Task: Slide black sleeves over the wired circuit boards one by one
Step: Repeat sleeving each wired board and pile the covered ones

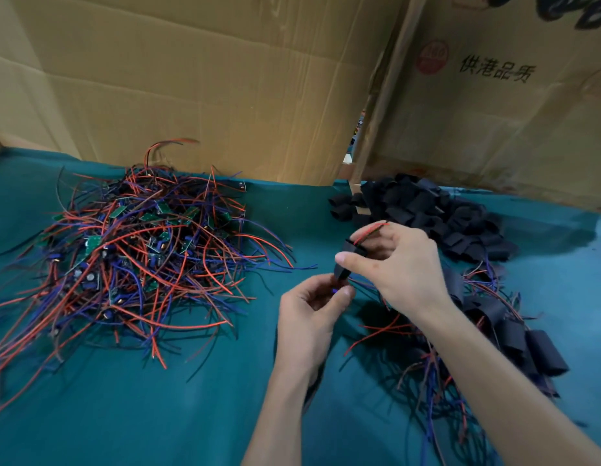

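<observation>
both hands up over the teal cloth [191,415]: right hand [400,264] pinches a black sleeve [346,260], left hand [309,311] pinches the wires at its lower end.

The table covering [178,398] is a deep teal green, plain and unpatterned. On its left part the heap of wired circuit boards [134,253] mixes red-orange, blue-violet and black wires with small green boards. The pile of loose sleeves [437,213] at the far right is matt black. The sleeve [346,260] held between the hands is black too, with red and black wires [373,229] showing above it. The sleeved boards [514,331] nearby are black with red and blue wires. The cardboard walls [191,79] are tan; the right one bears a red round stamp [431,57] and black printed characters [496,73].
</observation>
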A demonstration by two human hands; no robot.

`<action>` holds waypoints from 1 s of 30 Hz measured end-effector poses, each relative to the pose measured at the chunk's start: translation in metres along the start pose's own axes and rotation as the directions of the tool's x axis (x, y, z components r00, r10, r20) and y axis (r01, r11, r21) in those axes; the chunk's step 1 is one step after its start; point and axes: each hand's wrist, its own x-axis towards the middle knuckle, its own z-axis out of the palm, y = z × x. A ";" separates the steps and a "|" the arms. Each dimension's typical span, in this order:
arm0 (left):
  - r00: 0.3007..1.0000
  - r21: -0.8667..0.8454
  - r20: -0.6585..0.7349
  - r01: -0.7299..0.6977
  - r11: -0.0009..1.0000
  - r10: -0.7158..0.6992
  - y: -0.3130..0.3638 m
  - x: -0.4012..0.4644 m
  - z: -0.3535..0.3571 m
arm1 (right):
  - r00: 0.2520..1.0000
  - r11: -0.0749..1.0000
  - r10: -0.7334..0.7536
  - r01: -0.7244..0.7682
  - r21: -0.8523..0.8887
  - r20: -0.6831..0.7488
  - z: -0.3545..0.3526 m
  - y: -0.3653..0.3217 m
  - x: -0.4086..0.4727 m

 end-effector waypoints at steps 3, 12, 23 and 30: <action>0.999 -0.070 0.023 0.036 0.997 -0.034 0.001 0.002 -0.003 | 0.999 0.999 0.041 -0.041 -0.029 0.007 -0.004 0.006 0.004; 0.999 0.007 0.042 -0.020 1.000 0.020 -0.006 0.001 -0.003 | 0.980 0.986 0.164 -0.166 0.007 0.109 -0.005 0.011 0.008; 0.996 0.138 -0.028 -0.076 0.988 0.080 -0.013 0.003 -0.002 | 0.928 0.951 0.303 -0.308 -0.014 0.218 -0.008 0.004 0.015; 0.990 0.155 -0.041 -0.125 0.980 0.132 -0.013 0.004 0.001 | 0.831 0.873 0.414 -0.478 0.097 0.372 -0.004 -0.002 -0.001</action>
